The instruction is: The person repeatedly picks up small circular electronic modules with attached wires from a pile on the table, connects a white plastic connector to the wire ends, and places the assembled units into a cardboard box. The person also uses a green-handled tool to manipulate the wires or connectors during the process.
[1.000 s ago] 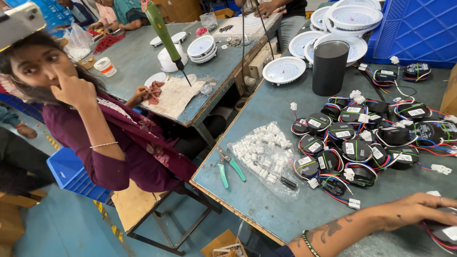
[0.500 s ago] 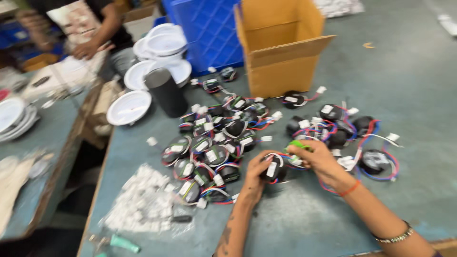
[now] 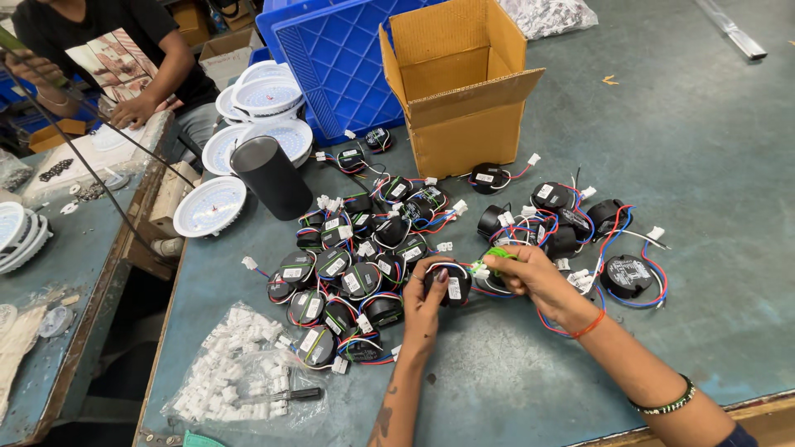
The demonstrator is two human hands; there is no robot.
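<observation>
My left hand grips a round black driver unit with a white label, held just above the grey-blue table. My right hand pinches a small green tool against the unit's white connector and wires. A heap of like black units with red, blue and black wires lies left of my hands. More of these wired units lie to the right, one apart near my right wrist.
An open cardboard box stands behind the heap, a blue crate beside it. A black cylinder and white round lamp plates sit at left. A clear bag of white connectors lies near the front edge. Another person works at the neighbouring table.
The view has swung from the person at the left table to my own hands. Both hands have come together on one black unit, the right now holding the green tool at its connector.
</observation>
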